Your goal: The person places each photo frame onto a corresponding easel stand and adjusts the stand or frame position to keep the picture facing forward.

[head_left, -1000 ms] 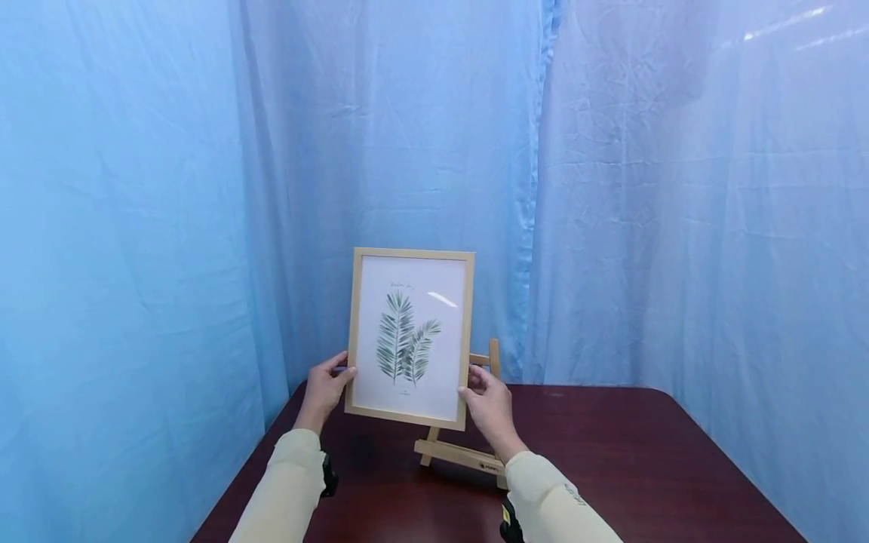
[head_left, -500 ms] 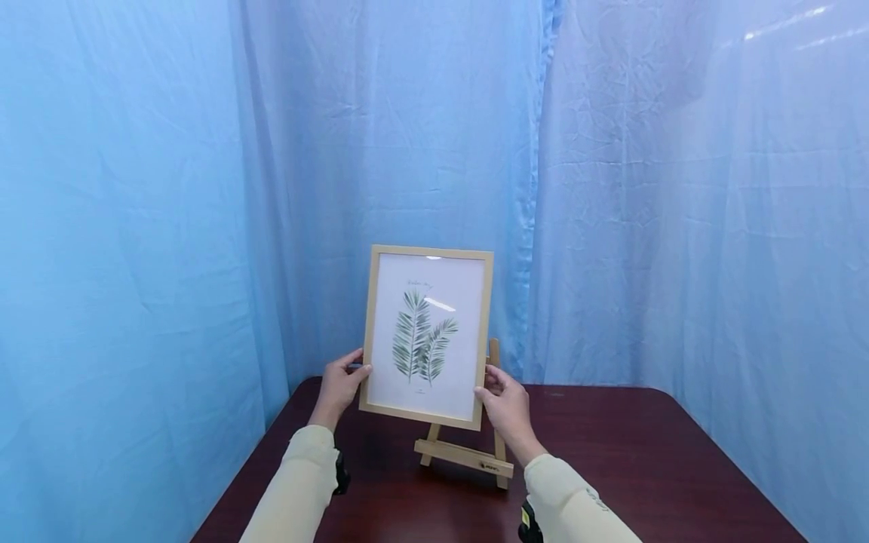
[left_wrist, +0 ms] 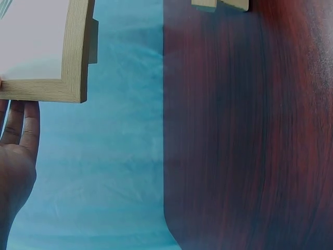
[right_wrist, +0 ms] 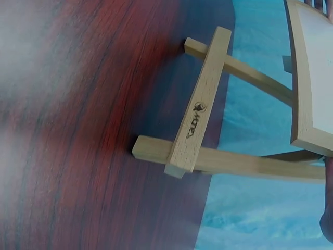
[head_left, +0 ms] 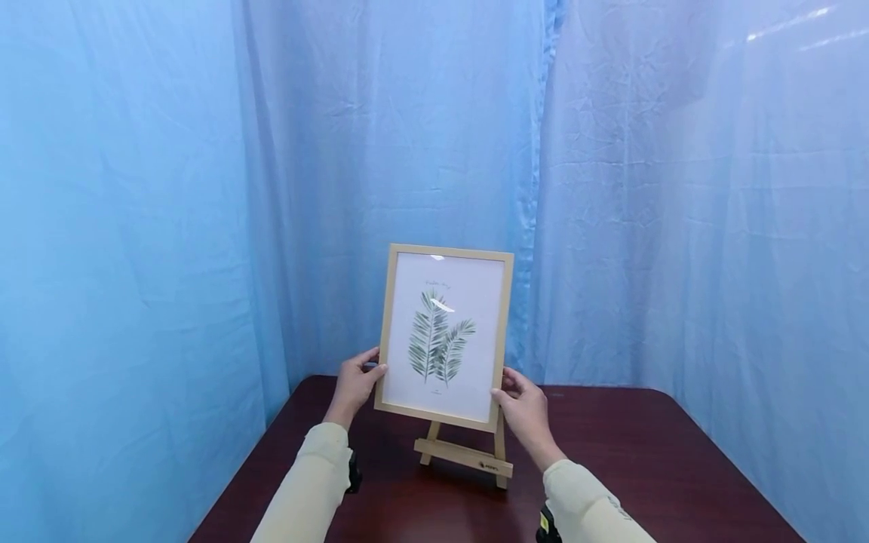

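Note:
Both hands hold up a picture frame (head_left: 443, 335) with a light wood border and a print of green fern leaves. My left hand (head_left: 354, 385) pinches its left edge, thumb on the front and fingers behind. On the opposite edge my right hand (head_left: 528, 411) grips the same way, a little lower. A small wooden easel (head_left: 464, 455) stands on the table behind the picture, its upper part hidden. Its ledge, printed with a dark logo, shows below the frame's bottom edge. In the right wrist view the easel's ledge (right_wrist: 200, 104) and two front legs lie apart from the frame's lower corner.
The dark red wooden table (head_left: 611, 452) has rounded far corners. Pale blue curtains (head_left: 407, 136) hang behind it and along both sides. A dark device (head_left: 354, 473) is strapped at the left wrist, another at the right.
Both hands have moved the picture frame to the right, from left of the easel to in front of it, hiding the easel's upper part. The easel stays in place.

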Demonstrator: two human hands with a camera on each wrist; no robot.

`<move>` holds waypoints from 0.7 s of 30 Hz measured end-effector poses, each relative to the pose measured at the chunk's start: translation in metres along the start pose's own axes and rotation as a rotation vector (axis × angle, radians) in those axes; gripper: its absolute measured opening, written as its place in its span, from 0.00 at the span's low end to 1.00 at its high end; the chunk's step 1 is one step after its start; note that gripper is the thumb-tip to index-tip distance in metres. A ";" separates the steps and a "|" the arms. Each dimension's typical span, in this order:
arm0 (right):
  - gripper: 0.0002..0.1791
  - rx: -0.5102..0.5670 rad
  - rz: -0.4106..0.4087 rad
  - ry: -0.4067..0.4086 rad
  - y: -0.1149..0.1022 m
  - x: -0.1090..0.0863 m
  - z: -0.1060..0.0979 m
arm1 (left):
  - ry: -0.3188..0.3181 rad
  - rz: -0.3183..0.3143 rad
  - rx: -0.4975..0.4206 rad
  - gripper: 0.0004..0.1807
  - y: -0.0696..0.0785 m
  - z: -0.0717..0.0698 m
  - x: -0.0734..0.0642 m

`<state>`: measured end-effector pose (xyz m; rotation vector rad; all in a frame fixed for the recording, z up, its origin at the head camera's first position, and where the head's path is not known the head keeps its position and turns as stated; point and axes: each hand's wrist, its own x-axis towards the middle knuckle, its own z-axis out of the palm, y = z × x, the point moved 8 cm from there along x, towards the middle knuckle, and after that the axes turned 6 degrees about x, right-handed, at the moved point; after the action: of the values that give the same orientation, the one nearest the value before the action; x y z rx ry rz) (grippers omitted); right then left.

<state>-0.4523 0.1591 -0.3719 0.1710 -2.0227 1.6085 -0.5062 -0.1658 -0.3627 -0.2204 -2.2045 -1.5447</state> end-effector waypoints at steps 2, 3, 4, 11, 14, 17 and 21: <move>0.25 -0.006 0.000 0.004 -0.001 0.000 0.000 | -0.010 -0.002 -0.006 0.23 0.001 0.000 0.001; 0.25 -0.010 -0.001 0.008 -0.002 0.000 -0.001 | -0.016 -0.004 -0.010 0.23 0.001 0.000 0.001; 0.25 -0.016 -0.002 0.010 -0.003 0.000 -0.001 | -0.021 -0.009 -0.017 0.24 0.001 0.000 0.002; 0.25 -0.043 0.006 0.033 -0.004 -0.003 -0.003 | -0.045 -0.006 -0.043 0.23 0.000 0.003 0.003; 0.25 -0.048 0.013 0.037 -0.005 -0.004 -0.004 | -0.051 -0.002 -0.050 0.23 -0.001 0.004 0.004; 0.25 -0.058 0.027 0.040 -0.005 -0.005 -0.004 | -0.059 -0.004 -0.052 0.23 -0.003 0.004 0.005; 0.27 -0.078 0.047 0.037 -0.006 -0.007 -0.001 | -0.067 -0.005 -0.047 0.23 -0.006 0.003 0.007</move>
<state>-0.4434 0.1572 -0.3702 0.0651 -2.0710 1.5469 -0.5150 -0.1662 -0.3652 -0.2856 -2.2223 -1.6154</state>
